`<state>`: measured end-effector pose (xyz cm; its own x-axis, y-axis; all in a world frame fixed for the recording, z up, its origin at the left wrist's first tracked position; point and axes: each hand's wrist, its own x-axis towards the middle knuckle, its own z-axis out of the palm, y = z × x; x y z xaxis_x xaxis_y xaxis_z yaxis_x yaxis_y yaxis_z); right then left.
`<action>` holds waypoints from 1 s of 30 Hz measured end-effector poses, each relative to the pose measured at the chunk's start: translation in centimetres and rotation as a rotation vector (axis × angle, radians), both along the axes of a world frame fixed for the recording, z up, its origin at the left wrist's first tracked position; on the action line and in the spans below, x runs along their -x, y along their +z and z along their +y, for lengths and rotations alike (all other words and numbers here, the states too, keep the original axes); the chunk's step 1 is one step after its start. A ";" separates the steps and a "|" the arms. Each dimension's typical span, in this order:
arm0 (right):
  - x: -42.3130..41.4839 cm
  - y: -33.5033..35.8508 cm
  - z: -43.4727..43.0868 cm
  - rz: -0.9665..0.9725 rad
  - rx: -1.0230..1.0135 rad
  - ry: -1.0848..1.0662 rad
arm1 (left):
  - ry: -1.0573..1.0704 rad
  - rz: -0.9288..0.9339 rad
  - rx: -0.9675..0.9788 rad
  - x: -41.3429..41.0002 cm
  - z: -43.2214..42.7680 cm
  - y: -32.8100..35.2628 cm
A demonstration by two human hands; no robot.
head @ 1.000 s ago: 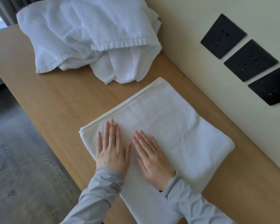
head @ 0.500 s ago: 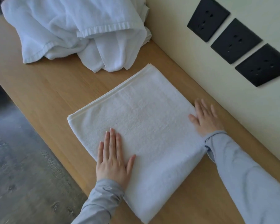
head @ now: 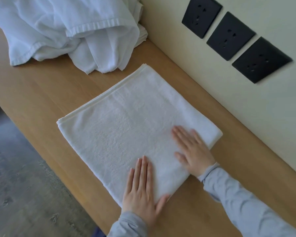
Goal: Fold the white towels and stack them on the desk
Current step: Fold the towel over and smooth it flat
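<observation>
A folded white towel lies flat on the wooden desk, its layered edges facing the far left. My left hand rests palm down on the towel's near corner, fingers together and thumb out. My right hand lies flat on the towel's right part, close to its right fold, fingers slightly spread. Neither hand grips anything. A heap of unfolded white towels sits at the far end of the desk, against the wall.
A cream wall runs along the desk's right side and carries three black socket plates. The desk's left edge drops to a dark grey floor. Bare wood shows between the folded towel and the heap.
My right hand has slid back from the towel's far right edge near the wall to the towel's near right part. The left hand stays pressed near the towel's near corner. The view has shifted.
</observation>
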<state>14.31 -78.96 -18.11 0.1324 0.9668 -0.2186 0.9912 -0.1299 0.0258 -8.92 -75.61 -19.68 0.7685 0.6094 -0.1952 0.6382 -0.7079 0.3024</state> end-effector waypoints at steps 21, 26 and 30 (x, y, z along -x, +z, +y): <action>-8.7 1.9 11.2 0.596 0.012 -0.856 | 1.483 -0.564 0.776 2.7 8.9 5.2; -9.2 1.6 13.1 0.561 0.089 -0.926 | 1.588 -0.556 1.066 2.5 11.6 4.8; -8.7 1.5 13.5 0.526 0.095 -0.899 | 1.553 -0.521 1.085 2.1 12.5 4.2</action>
